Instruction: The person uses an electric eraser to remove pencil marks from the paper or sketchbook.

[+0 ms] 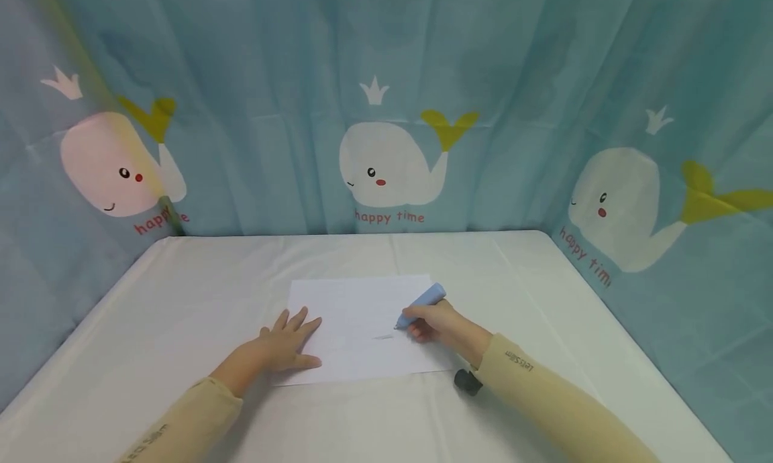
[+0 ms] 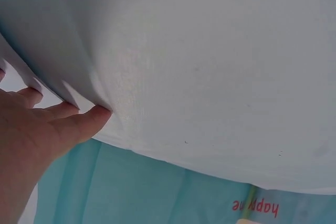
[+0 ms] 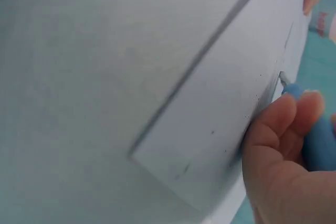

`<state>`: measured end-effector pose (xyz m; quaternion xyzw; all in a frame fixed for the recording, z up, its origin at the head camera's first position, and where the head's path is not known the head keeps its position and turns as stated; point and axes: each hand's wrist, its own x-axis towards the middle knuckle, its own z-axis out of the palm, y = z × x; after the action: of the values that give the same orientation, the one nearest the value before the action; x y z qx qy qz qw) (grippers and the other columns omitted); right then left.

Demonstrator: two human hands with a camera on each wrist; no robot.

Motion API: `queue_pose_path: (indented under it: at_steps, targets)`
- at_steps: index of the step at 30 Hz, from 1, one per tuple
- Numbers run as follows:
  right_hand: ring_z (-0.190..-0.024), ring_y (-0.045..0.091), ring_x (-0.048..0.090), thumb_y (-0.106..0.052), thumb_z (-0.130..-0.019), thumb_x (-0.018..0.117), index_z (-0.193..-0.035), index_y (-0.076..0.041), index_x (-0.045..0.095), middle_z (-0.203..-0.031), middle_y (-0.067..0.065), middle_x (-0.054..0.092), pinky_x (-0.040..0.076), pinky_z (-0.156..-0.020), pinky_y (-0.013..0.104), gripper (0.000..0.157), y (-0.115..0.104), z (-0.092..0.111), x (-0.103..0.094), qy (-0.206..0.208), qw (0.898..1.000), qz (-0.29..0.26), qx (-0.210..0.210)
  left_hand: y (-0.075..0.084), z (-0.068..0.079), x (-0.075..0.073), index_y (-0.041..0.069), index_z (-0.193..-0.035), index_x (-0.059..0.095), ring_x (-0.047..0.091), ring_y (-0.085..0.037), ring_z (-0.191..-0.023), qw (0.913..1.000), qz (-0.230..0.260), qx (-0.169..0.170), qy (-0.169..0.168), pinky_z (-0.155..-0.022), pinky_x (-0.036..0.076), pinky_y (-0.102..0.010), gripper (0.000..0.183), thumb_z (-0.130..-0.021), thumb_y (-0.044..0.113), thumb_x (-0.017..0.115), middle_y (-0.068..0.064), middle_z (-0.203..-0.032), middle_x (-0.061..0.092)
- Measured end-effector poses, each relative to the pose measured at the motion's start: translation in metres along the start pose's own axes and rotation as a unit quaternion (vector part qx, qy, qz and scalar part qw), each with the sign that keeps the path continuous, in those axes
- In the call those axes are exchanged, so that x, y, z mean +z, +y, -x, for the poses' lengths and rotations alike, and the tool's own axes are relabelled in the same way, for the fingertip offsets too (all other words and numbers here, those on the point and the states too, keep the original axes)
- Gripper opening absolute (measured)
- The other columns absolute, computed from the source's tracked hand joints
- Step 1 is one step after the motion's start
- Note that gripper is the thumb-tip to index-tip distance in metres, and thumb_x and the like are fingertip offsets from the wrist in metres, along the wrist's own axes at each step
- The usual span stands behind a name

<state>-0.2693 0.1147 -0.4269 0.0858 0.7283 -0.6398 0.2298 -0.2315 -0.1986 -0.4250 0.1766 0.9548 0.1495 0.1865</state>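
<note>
Beige sleeves [image 1: 549, 402] (2, both lettered) are pointing toward paper [image 1: 362, 359]; the left hand [image 1: 286, 342], fingers spread, is probably steadying it while the right hand [image 1: 437, 320] is gripping a pen [image 1: 427, 298].

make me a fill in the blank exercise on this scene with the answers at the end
1. The pen in the right hand is light ____.
2. The left hand touches the paper with its ____ spread.
3. Under the middle whale, the red print reads "happy ____".

Missing words: blue; fingers; time.

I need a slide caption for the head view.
Left hand touching white paper, right hand holding a blue pen.
</note>
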Motion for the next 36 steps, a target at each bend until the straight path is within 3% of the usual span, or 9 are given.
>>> queue_pose_path:
  at_steps: [13,21,29,36]
  targets:
    - [-0.05,0.011,0.052,-0.008,-0.086,0.068,-0.096,0.003,0.06,-0.062,0.007,0.058,0.047,-0.052,0.023,0.017,0.005,0.003,0.005,-0.01,1.0,-0.003,0.012,-0.003,0.002,0.002,0.004,-0.149,0.033,0.004,-0.06,-0.138,1.0,0.006,0.005,0.001,-0.097,0.012,-0.08,0.086,-0.086,0.052,0.066,-0.031,-0.155,0.013]
    - [-0.049,0.01,0.052,-0.008,-0.083,0.065,-0.098,0.006,0.062,-0.061,0.006,0.058,0.046,-0.051,0.022,0.02,0.002,0.005,0.009,0.015,1.0,-0.009,-0.002,-0.001,0.0,0.0,0.003,-0.149,0.033,0.005,-0.06,-0.137,1.0,-0.001,0.004,0.0,-0.097,0.013,-0.079,0.085,-0.087,0.051,0.067,-0.031,-0.155,0.013]
    - [-0.046,0.009,0.051,-0.009,-0.082,0.066,-0.101,0.007,0.061,-0.057,0.004,0.058,0.044,-0.049,0.021,0.025,0.0,0.007,0.011,0.069,0.998,0.002,-0.004,0.002,-0.002,-0.001,0.004,-0.149,0.033,0.005,-0.059,-0.138,0.9999,-0.01,-0.006,-0.005,-0.098,0.013,-0.078,0.085,-0.087,0.05,0.067,-0.031,-0.155,0.014]
    - [-0.046,0.009,0.051,-0.009,-0.083,0.067,-0.105,0.006,0.06,-0.058,0.005,0.058,0.045,-0.049,0.021,0.028,-0.003,0.006,0.014,0.066,0.998,0.009,0.002,0.002,-0.001,-0.003,0.004,-0.149,0.034,0.006,-0.06,-0.138,0.9998,-0.017,-0.01,-0.006,-0.098,0.015,-0.078,0.083,-0.087,0.049,0.067,-0.031,-0.155,0.014]
